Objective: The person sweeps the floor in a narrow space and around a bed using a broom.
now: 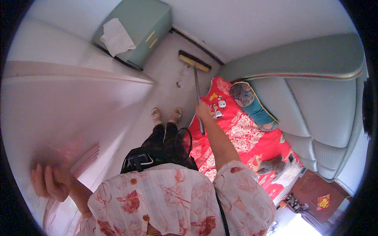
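My right hand (203, 109) grips the grey handle (197, 84) of a push broom. The broom's yellow and black head (195, 61) lies on the grey floor (165, 73), near the far wall. Small dark bits of debris (178, 84) lie between the broom head and my feet. My left hand (50, 183) is at the far left with its fingers bent, beside a glossy pale panel (73, 109). Whether it grips the panel's edge or only touches it cannot be made out.
A green bedside cabinet (159, 26) with a white cloth (116, 37) on top stands at the back left. On the right are a bed with a red patterned cover (236, 126), a teal pillow (257, 112) and a padded headboard (322, 109). A brown surface (313, 191) lies lower right.
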Available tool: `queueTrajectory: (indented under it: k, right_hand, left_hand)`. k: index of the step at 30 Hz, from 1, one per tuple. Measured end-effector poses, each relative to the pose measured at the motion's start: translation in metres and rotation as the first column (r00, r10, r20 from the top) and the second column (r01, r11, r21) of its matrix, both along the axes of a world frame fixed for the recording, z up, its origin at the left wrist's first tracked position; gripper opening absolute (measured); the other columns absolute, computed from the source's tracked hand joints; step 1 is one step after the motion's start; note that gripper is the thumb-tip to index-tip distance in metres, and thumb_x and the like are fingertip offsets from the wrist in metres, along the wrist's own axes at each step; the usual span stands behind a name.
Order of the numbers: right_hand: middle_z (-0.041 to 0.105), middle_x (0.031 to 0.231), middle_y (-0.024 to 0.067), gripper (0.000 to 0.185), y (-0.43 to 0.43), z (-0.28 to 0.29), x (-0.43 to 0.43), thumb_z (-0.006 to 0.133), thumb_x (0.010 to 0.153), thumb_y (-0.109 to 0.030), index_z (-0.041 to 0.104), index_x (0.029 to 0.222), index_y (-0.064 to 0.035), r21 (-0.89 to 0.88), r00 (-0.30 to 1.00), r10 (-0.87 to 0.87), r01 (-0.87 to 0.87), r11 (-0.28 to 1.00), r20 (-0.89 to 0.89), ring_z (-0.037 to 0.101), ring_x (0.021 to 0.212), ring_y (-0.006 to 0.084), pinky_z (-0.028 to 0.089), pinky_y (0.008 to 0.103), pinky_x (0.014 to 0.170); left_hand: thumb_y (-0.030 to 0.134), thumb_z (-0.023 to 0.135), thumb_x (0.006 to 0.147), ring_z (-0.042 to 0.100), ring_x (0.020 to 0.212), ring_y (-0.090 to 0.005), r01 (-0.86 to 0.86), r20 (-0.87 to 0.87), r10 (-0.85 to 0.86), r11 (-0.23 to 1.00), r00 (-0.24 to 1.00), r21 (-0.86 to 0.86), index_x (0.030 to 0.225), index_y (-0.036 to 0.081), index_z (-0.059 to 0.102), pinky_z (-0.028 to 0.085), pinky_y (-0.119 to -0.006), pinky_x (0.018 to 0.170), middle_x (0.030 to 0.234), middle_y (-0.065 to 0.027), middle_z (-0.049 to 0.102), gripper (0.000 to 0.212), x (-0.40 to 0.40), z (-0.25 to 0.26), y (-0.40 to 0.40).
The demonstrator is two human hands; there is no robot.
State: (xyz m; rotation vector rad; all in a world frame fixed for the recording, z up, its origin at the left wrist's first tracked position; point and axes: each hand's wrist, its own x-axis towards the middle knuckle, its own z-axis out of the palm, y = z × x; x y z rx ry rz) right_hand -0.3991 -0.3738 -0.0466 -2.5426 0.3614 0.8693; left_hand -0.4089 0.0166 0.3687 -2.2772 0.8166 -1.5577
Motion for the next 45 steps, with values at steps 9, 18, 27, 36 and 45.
queueTrajectory:
  k: [9, 18, 27, 36, 45]
  right_hand:
    - [0.054, 0.072, 0.0216, 0.043, -0.069, 0.092, -0.103, 0.052, 0.072, -0.019, 0.044, 0.112, -0.0076, 0.273, 0.987, -0.087, 0.122, 0.954, -0.136, 0.056, 0.066, 0.0301, 0.044, 0.0367, 0.058]
    - [0.055, 0.070, 0.0199, 0.033, -0.048, 0.031, 0.024, 0.050, 0.074, -0.016, 0.047, 0.104, -0.0014, 0.201, 0.974, 0.119, -0.159, 0.967, 0.194, 0.056, 0.062, 0.0284, 0.044, 0.0385, 0.057]
    - [0.055, 0.076, 0.0225, 0.045, -0.017, 0.009, -0.043, 0.046, 0.073, -0.020, 0.035, 0.117, -0.0147, -0.007, 0.957, 0.288, -0.288, 0.958, 0.024, 0.054, 0.073, 0.0383, 0.044, 0.0461, 0.065]
    - [0.055, 0.076, 0.0204, 0.041, -0.081, 0.094, -0.067, 0.050, 0.073, -0.022, 0.043, 0.113, -0.0149, 0.092, 0.970, 0.211, -0.201, 0.975, -0.123, 0.054, 0.071, 0.0355, 0.044, 0.0420, 0.060]
    - [0.055, 0.078, 0.0218, 0.024, 0.007, 0.003, 0.081, 0.045, 0.074, -0.013, 0.047, 0.096, -0.0030, -0.017, 0.957, 0.286, -0.285, 0.958, 0.057, 0.054, 0.076, 0.0363, 0.044, 0.0438, 0.066]
  left_hand:
    - [0.007, 0.055, 0.074, 0.051, 0.075, -0.0257, -0.036, -0.054, 0.037, 0.999, 0.998, 0.026, 0.076, 0.003, 0.053, 0.047, -0.036, 0.067, 0.079, -0.0129, 0.055, 0.005, -0.012, -0.002, 0.011]
    - [0.006, 0.054, 0.074, 0.052, 0.076, -0.0254, -0.123, -0.090, 0.128, 0.991, 0.988, 0.062, 0.072, 0.003, 0.055, 0.047, -0.035, 0.067, 0.080, -0.0123, 0.055, 0.003, -0.013, 0.003, 0.010]
    - [0.002, 0.052, 0.072, 0.052, 0.077, -0.0253, -0.129, -0.084, 0.132, 0.991, 0.988, 0.039, 0.071, 0.002, 0.054, 0.047, -0.037, 0.066, 0.082, -0.0140, 0.054, 0.002, -0.008, 0.000, 0.004]
    - [0.006, 0.053, 0.072, 0.050, 0.078, -0.0268, -0.138, -0.128, 0.147, 0.987, 0.981, 0.078, 0.073, 0.002, 0.054, 0.046, -0.038, 0.067, 0.082, -0.0142, 0.054, 0.005, -0.014, 0.002, 0.005]
    - [0.006, 0.052, 0.074, 0.051, 0.077, -0.0262, -0.125, -0.137, 0.134, 0.989, 0.981, 0.076, 0.075, 0.001, 0.054, 0.047, -0.037, 0.067, 0.082, -0.0135, 0.052, 0.005, -0.009, 0.001, 0.010]
